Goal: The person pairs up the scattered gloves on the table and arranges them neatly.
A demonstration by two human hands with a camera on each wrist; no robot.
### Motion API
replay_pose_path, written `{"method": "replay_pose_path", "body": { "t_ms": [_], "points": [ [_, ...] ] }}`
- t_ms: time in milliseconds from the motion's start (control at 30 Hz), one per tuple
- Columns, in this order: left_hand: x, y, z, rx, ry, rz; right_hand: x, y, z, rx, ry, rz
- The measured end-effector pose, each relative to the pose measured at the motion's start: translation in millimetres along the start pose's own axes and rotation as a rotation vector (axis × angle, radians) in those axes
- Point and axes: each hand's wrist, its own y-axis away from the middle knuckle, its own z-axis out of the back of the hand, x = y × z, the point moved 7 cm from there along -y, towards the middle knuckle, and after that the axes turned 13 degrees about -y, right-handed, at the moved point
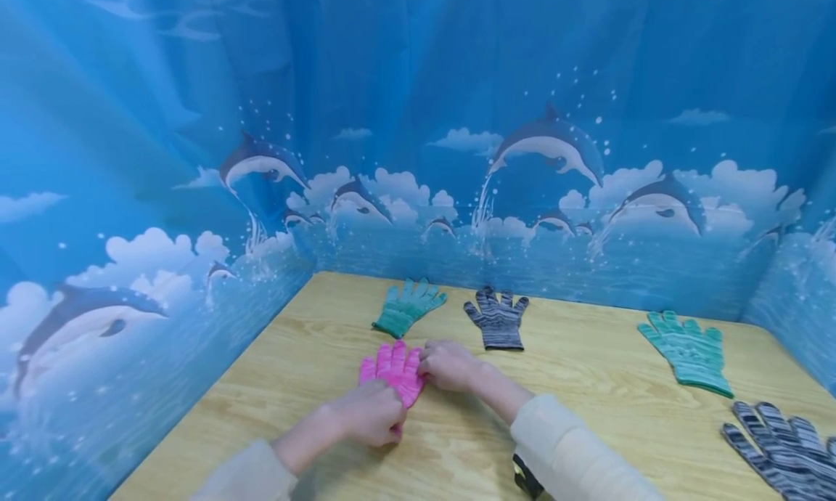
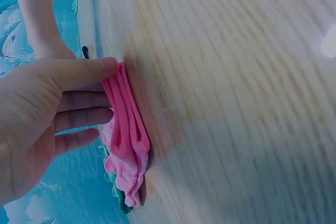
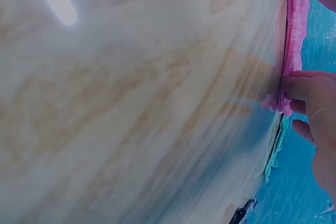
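Pink knit gloves (image 1: 400, 367) lie on the table in front of me, fingers pointing away. In the left wrist view two pink cuffs (image 2: 126, 124) show one over the other, their openings facing the camera. My left hand (image 1: 372, 414) pinches the cuff edge between thumb and forefinger, the other fingers spread beside it. On the glove's right side, my right hand (image 1: 449, 365) pinches the knit near the finger end, with thumb and forefinger at the fabric (image 3: 286, 90). The left hand covers the cuff in the head view.
Behind the pink gloves lie a green glove (image 1: 406, 308) and a grey-black glove (image 1: 499, 319). Further right are another green glove (image 1: 692, 352) and grey-black glove (image 1: 784, 450). A black and yellow item (image 1: 525, 478) shows beneath my right sleeve. A dolphin-printed curtain (image 1: 418, 160) borders the table.
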Motion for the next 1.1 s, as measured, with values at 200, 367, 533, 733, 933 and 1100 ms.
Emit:
{"method": "replay_pose_path", "body": {
  "t_ms": [200, 367, 533, 733, 933, 1100],
  "points": [
    [1.0, 2.8, -1.4, -0.014, -0.003, -0.016, -1.0, -2.3, 1.9, 0.012, -0.048, 0.026],
    [-3.8, 3.1, -2.0, -0.04, -0.113, -0.048, -15.6, -6.5, 6.8, 0.024, -0.144, -0.137],
    [-9.3, 2.9, -2.1, -0.092, -0.221, -0.092, -32.9, -13.5, 8.5, -0.021, -0.173, -0.311],
    [-15.6, 9.5, 0.0, -0.268, -0.335, -0.194, -36.3, -18.6, 0.5, 0.007, -0.108, -0.293],
    [-9.2, 17.5, -9.9, -0.333, -0.373, -0.227, -41.7, -17.6, -8.2, -0.013, -0.12, -0.252],
    [-2.8, 22.6, -20.2, -0.29, -0.357, -0.215, -39.0, -19.1, -8.2, 0.004, -0.124, -0.299]
  ]
}}
